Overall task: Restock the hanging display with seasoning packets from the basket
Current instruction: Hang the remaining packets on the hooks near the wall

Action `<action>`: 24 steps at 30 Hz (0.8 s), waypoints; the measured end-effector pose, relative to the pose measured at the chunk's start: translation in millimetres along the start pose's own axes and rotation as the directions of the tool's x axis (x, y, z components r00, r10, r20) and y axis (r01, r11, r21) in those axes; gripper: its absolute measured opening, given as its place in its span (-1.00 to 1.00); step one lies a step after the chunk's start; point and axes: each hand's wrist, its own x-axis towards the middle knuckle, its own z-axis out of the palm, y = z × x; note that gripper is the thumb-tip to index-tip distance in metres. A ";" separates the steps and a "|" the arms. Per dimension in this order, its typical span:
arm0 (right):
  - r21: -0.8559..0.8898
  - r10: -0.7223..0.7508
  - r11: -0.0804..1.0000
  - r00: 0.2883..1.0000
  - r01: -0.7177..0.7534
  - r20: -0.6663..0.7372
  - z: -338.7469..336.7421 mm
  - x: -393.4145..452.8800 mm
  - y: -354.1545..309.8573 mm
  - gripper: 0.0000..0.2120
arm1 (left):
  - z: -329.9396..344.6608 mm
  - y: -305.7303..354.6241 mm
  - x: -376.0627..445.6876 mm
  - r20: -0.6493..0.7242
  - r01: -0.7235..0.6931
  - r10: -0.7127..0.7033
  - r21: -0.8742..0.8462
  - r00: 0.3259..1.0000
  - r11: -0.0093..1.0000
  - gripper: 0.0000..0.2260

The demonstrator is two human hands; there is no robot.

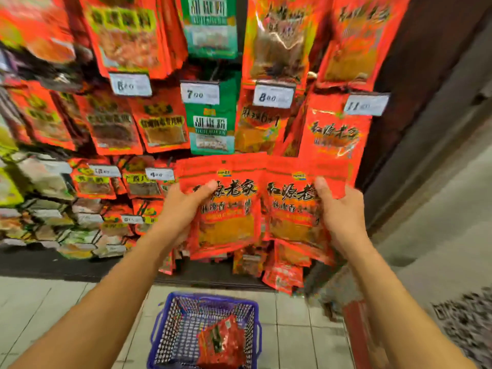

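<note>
Overhead, the hanging display (239, 75) fills the wall with rows of red and green packets behind white price tags (273, 96), its left side smeared by motion blur. Down on the tiled floor sits the blue basket (170, 339), a few red packets (222, 342) left in it, probably kept close for reaching. Between them, two red seasoning packets (263, 206) are held side by side, face up, likely to line up their tops before hanging. The left hand (183, 206) grips the left packet with thumb on front and fingers curled behind; the right hand (339, 206) pinches the right one likewise. The pegs and the packets' hang holes cannot be made out.
</note>
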 end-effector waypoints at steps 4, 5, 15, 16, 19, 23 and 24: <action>-0.048 -0.078 0.996 0.997 0.078 -0.010 -27.5 26.1 -47.6 -0.70 | 28.7 52.0 5.4 0.091 -0.092 0.091 0.001 0.992 0.996 -0.82; -0.055 -0.100 0.994 0.995 0.099 -0.014 -32.0 32.4 -58.8 -0.72 | 33.9 63.5 8.1 0.110 -0.117 0.116 0.005 0.987 0.993 -0.85; -0.008 -0.218 0.976 0.970 0.218 -0.111 -51.2 70.5 -143.1 -0.86 | 73.1 150.4 47.2 0.238 -0.228 0.238 -0.067 0.942 0.971 -0.84; -0.026 -0.222 0.975 0.969 0.221 -0.109 -54.1 75.4 -147.8 -0.91 | 78.4 154.6 52.0 0.250 -0.230 0.232 -0.038 0.940 0.972 -0.86; -0.019 -0.235 0.972 0.963 0.234 -0.131 -61.8 91.6 -162.0 -0.86 | 94.1 163.0 63.7 0.277 -0.268 0.258 -0.003 0.925 0.963 -0.90; 0.079 -0.221 0.968 0.955 0.240 -0.197 -67.5 119.2 -171.1 -0.95 | 116.4 176.0 75.8 0.271 -0.318 0.311 -0.022 0.911 0.948 -0.90; 0.099 -0.214 0.966 0.953 0.239 -0.213 -68.4 127.7 -171.7 -0.98 | 122.8 179.8 79.7 0.273 -0.327 0.323 -0.033 0.906 0.945 -0.89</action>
